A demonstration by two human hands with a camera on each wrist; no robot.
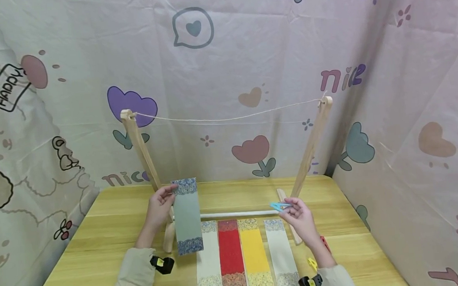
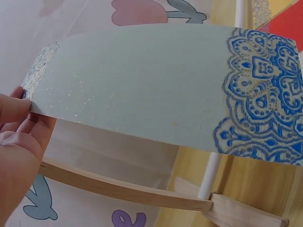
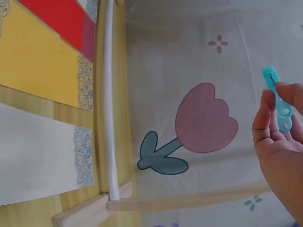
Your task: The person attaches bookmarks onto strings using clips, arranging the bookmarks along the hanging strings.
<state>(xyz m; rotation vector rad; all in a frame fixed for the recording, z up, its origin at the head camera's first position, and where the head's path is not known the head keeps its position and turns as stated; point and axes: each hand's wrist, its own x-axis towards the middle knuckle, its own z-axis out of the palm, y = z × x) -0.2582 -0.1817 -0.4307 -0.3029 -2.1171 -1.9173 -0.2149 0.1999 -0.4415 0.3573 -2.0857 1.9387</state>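
My left hand [image 1: 162, 206] pinches the upper left edge of a pale grey-green paper strip [image 1: 187, 216]. Blue lace-like patterned bands cross both ends of this strip, which hangs upright beside the frame's left post. In the left wrist view the thumb and fingers hold the strip [image 2: 137, 87] at its far patterned end. A light-blue clothespin [image 1: 280, 206] is between the thumb and fingers of my right hand [image 1: 300, 220], near the foot of the right post. The right wrist view shows the clothespin [image 3: 278, 100] pinched near its middle.
A thin string [image 1: 227, 118] spans two wooden posts, the left [image 1: 143, 151] and the right [image 1: 310, 146], joined low by a white rod [image 1: 238, 214]. Strips in white [image 1: 208, 259], red [image 1: 231, 249], yellow [image 1: 255, 254] and off-white [image 1: 281, 250] lie in front. A yellow clothespin [image 1: 312, 264] lies by my right wrist.
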